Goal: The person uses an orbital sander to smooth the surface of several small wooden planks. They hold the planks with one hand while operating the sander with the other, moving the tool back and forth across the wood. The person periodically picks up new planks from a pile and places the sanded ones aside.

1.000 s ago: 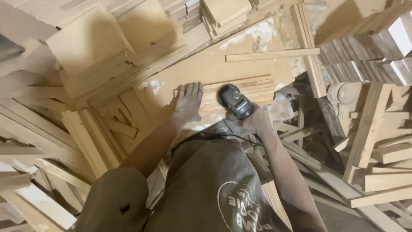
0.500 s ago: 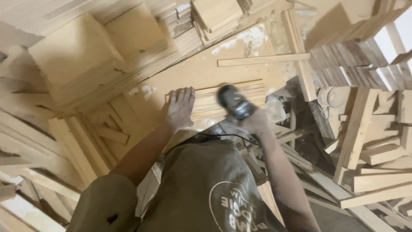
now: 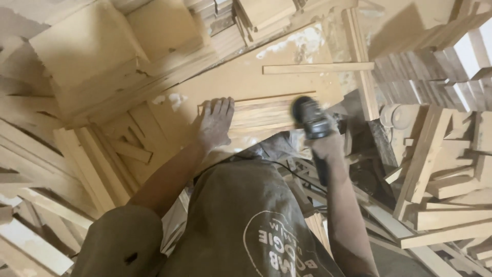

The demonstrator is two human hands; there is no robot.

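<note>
Two hands work a row of wooden strips (image 3: 266, 114) on a dusty board (image 3: 246, 77). The left hand (image 3: 215, 123) presses flat, fingers spread, on the strips' left end. The right hand (image 3: 324, 144) grips a sander (image 3: 309, 118) at their right end, near the board's edge. Sanding looks underway; scrap wood (image 3: 441, 169) crowds both sides.

No packages, labels, signs or screens in view. Nearest match: a white printed emblem (image 3: 287, 243) on the person's olive-grey shirt (image 3: 230, 205), low on the shirt toward the bottom edge of the view. Rounded outline shape with block lettering inside, white on olive, seen upside down. Part of it runs out of frame.
</note>
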